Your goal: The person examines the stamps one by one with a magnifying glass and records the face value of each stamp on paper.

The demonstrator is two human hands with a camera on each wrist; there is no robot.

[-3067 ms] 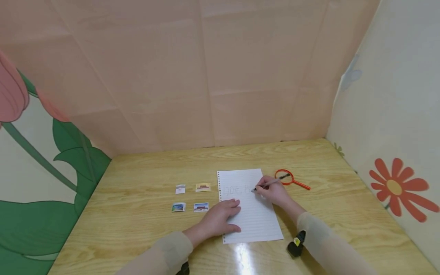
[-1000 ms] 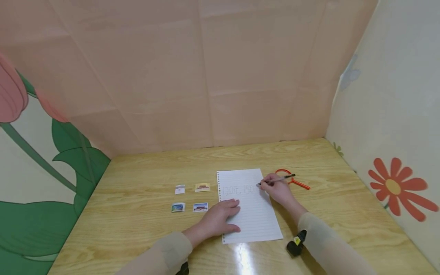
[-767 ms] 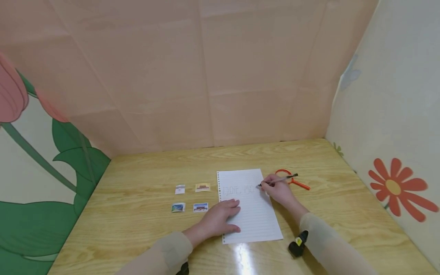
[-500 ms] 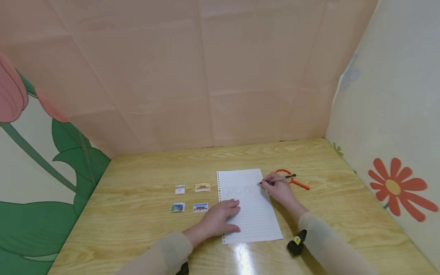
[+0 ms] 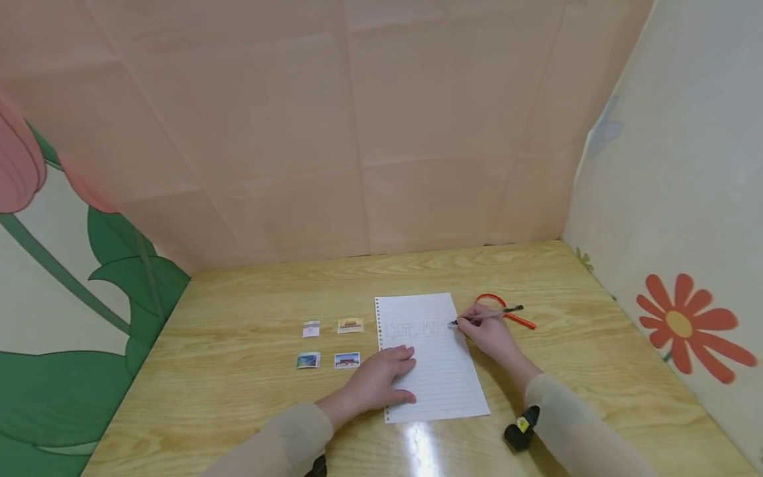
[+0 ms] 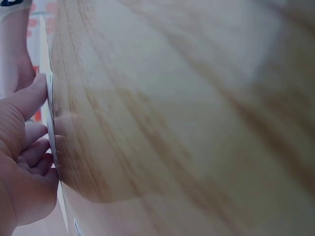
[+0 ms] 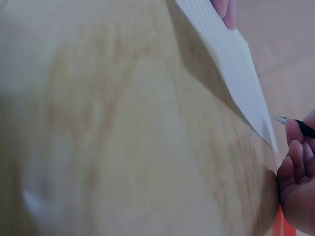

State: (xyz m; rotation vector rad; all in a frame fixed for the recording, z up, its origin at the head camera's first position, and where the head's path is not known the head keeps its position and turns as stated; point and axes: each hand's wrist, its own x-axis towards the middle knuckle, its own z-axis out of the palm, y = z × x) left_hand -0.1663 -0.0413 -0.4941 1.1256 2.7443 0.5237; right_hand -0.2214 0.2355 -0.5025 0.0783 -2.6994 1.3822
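Note:
A lined sheet of paper [image 5: 435, 387] with punched holes down its left side lies on the table. My left hand [image 5: 378, 379] rests on its left part, fingers spread and relaxed. Near the paper's right edge, my right hand [image 5: 493, 336] pinches a pen [image 5: 490, 314] with a dark tip and cap end. Faint handwriting [image 5: 411, 330], digits and a character, runs along an upper line toward the pen. In the right wrist view the pen tip [image 7: 281, 119] points out just off the paper's surface [image 7: 231, 64], the other fingers curled under.
Behind the right hand lies a red magnifying glass [image 5: 520, 321], its lens partly hidden. Several small picture stamps, one with a yellow border [image 5: 350, 325], sit left of the paper on the wooden table [image 5: 238, 397]. A pink sheet [image 5: 357, 132] hangs behind; a flowered wall stands right.
My right hand and pen have shifted right along the written line, and more digits show on the paper. The left hand and the paper have stayed in place.

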